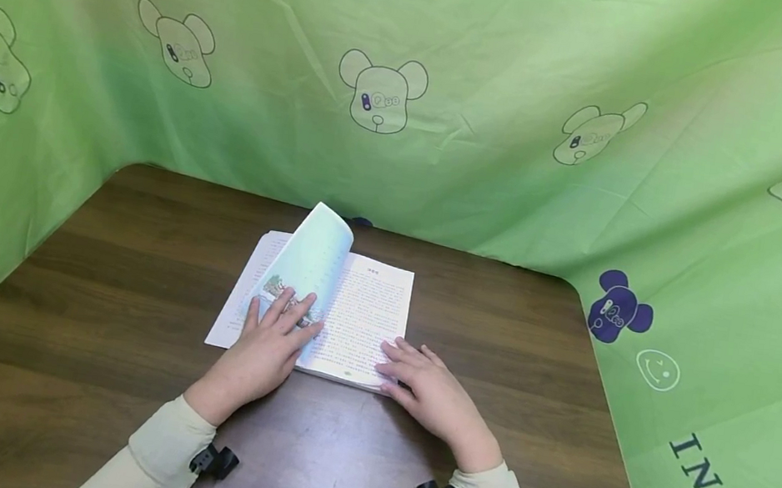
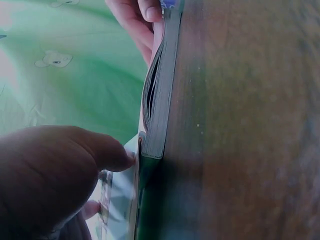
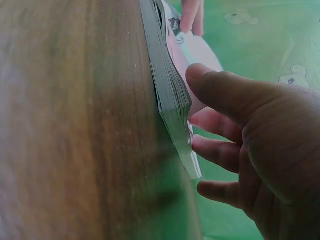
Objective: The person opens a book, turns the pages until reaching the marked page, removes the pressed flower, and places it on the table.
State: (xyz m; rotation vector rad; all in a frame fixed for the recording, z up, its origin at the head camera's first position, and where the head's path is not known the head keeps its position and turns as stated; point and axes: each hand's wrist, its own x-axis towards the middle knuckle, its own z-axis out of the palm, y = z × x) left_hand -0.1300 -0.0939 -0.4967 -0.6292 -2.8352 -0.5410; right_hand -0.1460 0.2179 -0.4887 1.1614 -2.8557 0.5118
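Note:
An open book (image 1: 369, 308) lies on the table, dense with printed text on its right page. One pale blue leaf (image 1: 317, 254) with a coloured picture near its bottom stands curled up over the left side, its top raised. My left hand (image 1: 260, 359) rests on the lower part of this leaf, fingers spread. At the book's lower right corner is my right hand (image 1: 433, 394), its fingertips on the page's edge. In the right wrist view, the right thumb (image 3: 202, 75) lies by the bottom edge of the thick page block (image 3: 170, 95), the other fingers along its side.
The brown wooden table (image 1: 513, 338) extends around the book on all sides. A green cloth (image 1: 460, 187) with printed bear heads hangs behind the table and along both sides. Black straps (image 1: 214, 462) with small devices sit at both wrists, over light sleeves.

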